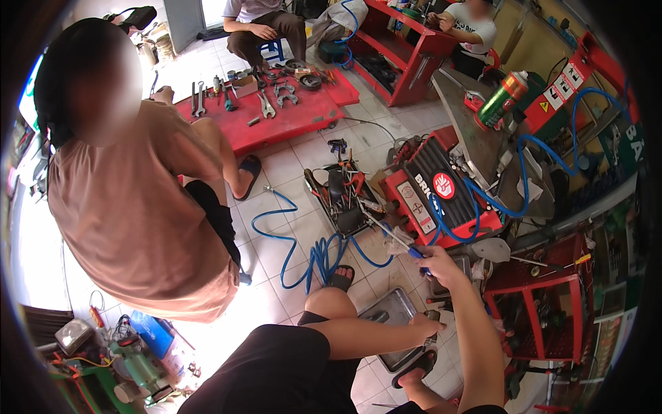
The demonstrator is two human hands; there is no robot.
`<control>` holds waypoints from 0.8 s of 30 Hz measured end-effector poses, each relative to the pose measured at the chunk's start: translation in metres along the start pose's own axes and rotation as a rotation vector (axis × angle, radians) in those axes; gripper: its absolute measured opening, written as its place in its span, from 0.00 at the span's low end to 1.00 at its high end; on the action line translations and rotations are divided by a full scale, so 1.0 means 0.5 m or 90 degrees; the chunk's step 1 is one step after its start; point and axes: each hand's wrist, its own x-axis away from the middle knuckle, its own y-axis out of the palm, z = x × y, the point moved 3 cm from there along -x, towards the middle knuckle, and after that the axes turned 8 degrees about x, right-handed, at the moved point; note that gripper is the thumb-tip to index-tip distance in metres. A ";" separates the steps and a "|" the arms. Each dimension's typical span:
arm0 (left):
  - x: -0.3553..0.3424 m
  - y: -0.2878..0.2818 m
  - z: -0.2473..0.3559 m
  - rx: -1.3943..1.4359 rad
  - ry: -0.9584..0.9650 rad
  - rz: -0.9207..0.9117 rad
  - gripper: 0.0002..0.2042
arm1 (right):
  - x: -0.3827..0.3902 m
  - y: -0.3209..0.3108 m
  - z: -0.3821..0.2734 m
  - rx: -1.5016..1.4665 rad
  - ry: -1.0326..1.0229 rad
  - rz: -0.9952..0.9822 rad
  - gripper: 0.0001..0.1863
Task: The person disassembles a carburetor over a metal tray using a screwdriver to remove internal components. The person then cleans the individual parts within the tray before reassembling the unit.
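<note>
My right hand [442,266] is raised and closed around the blue handle of a long thin metal-shafted tool [416,253]. The shaft slants up and left toward a dark bin of tools [350,222]; I cannot make out its exact kind. Lower down, my left hand [422,323] grips a small dark metal part [432,316] beside the right edge of a grey metal tray [390,301]. My fingers hide much of that part. A dark object [378,317] lies inside the tray. Blurred, clear-looking material [398,239] shows beside the shaft.
A coiled blue air hose [321,259] lies on the tiles. A red tool chest [414,200] stands ahead, with a red shelf cart [538,303] on the right. Spanners lie on a low red platform [289,124]. A person in brown [131,207] is close on the left; others sit farther back.
</note>
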 end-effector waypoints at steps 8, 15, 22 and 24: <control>0.006 0.002 -0.011 -0.022 -0.013 0.010 0.31 | -0.005 -0.020 0.020 0.027 -0.031 0.041 0.20; 0.011 0.001 -0.009 -0.046 -0.001 -0.011 0.32 | 0.134 -0.097 0.315 0.209 0.145 0.089 0.10; 0.011 0.003 -0.012 -0.068 -0.003 -0.026 0.31 | 0.217 -0.159 0.513 0.305 0.389 0.077 0.09; 0.004 0.011 -0.026 -0.085 -0.006 -0.030 0.31 | 0.182 -0.152 0.491 0.343 0.409 0.016 0.06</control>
